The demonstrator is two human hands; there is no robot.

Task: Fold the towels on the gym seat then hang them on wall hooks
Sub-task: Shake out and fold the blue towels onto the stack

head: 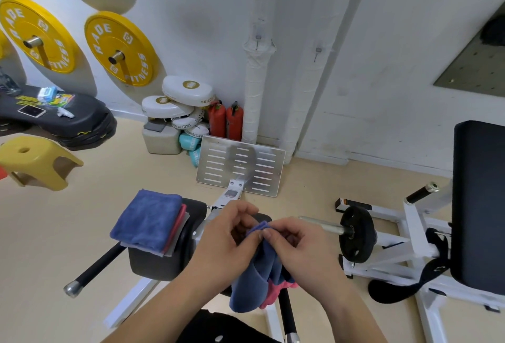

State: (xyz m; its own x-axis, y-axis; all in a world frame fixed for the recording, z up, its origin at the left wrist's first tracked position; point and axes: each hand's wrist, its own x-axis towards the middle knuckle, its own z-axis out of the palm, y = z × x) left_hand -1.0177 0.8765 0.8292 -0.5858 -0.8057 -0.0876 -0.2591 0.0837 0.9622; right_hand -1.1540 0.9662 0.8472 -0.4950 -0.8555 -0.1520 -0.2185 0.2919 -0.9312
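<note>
The blue towel hangs over the near seat, both hands pinching its top corners together, probably to line up edges. Folded towels wait stacked on the left pad.

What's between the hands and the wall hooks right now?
In the head view, between the hands pinching the blue towel and the wall hooks stand the machine's slotted metal footplate and its white rail; above that, bare wall.
</note>
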